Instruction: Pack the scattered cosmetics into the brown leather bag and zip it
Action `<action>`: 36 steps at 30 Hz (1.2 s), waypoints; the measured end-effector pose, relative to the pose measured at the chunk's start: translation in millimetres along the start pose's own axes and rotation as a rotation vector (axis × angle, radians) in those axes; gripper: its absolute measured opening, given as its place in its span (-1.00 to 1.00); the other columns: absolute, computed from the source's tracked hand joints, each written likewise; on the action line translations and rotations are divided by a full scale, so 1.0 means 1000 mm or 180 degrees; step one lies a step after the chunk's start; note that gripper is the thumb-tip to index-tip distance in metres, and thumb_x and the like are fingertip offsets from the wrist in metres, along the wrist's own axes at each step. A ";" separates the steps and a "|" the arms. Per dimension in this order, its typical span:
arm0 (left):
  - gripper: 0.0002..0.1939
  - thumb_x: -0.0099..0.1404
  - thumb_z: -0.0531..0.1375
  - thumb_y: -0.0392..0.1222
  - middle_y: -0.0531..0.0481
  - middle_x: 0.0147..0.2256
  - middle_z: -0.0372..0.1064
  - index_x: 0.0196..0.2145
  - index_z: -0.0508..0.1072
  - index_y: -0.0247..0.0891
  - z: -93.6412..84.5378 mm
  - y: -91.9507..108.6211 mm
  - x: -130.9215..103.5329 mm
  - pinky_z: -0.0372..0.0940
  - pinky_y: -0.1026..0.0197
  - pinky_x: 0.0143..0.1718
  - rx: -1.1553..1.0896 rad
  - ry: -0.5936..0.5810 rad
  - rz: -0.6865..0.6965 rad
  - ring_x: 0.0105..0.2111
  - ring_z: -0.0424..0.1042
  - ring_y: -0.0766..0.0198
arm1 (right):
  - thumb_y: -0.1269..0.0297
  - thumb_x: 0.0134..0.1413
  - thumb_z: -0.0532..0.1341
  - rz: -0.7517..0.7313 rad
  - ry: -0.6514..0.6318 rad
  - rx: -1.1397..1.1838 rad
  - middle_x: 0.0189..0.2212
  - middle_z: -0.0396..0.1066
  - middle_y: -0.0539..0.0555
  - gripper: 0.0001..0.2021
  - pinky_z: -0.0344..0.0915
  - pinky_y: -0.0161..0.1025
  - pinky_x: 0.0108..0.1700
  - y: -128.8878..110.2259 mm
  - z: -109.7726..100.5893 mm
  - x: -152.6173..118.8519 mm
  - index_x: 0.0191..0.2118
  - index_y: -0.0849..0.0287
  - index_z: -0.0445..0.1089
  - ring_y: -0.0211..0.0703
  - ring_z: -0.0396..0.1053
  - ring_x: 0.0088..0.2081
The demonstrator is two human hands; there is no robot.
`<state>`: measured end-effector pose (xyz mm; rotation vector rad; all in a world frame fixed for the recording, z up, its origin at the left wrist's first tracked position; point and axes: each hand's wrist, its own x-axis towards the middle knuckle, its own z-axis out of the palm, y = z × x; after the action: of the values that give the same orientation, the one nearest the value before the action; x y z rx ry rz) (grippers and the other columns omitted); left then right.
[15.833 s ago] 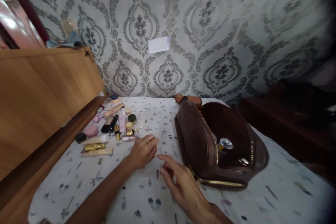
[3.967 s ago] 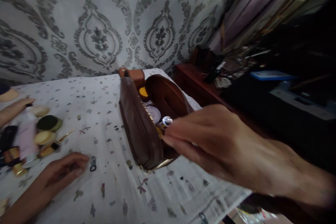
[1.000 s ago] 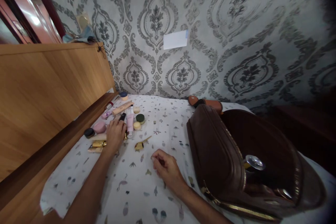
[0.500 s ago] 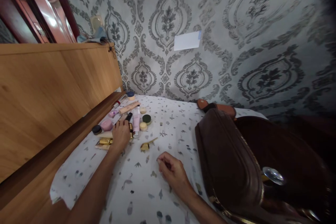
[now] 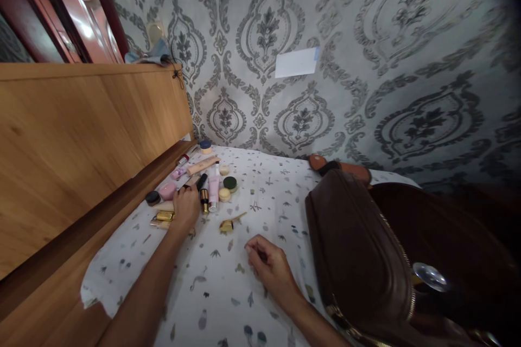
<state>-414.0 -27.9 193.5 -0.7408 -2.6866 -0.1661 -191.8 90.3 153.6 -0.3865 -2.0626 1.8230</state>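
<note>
Left of the brown bag, the right hand curls, loosely open; farther left, the left hand covers some cosmetics, grip hidden

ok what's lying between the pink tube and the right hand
A small gold item with a thin stem lies on the patterned cloth, between the pink tube and right hand, touching neither, in the head view.
</note>
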 end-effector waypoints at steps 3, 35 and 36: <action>-0.68 0.35 -0.04 -0.38 -0.33 -0.24 0.54 -0.10 0.47 -0.37 -0.001 -0.002 0.002 0.25 -0.01 -0.08 -0.0266 0.0127 -0.0129 -0.14 0.50 -0.05 | 0.03 0.15 0.17 -0.0028 0.0005 -0.0032 -0.61 0.17 -0.07 -0.68 0.03 -0.35 -0.55 0.000 0.000 0.000 -0.46 0.16 0.26 -0.31 0.11 -0.58; -0.65 0.18 0.34 0.06 0.05 -0.45 0.45 -0.33 0.37 -0.24 -0.025 0.050 -0.035 0.26 0.30 -0.38 -0.4275 -0.3504 0.1908 -0.44 0.43 0.31 | -0.19 -0.23 0.45 0.0607 0.0746 0.1586 -0.69 0.28 -0.12 -0.42 0.02 -0.39 -0.66 -0.004 -0.006 0.010 -0.27 0.14 0.29 -0.29 0.22 -0.67; -0.65 0.18 0.34 0.08 0.06 -0.46 0.44 -0.34 0.36 -0.24 -0.023 0.051 -0.037 0.26 0.30 -0.38 -0.4255 -0.3568 0.1935 -0.44 0.43 0.31 | -0.17 -0.27 0.47 0.0617 0.0753 0.1577 -0.68 0.28 -0.13 -0.42 -0.01 -0.40 -0.68 -0.004 -0.006 0.010 -0.27 0.14 0.28 -0.30 0.21 -0.69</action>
<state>-351.1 -5.9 203.2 -2.5550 -2.6410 -1.9586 -198.1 99.7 159.1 -0.6388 -1.3971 2.1950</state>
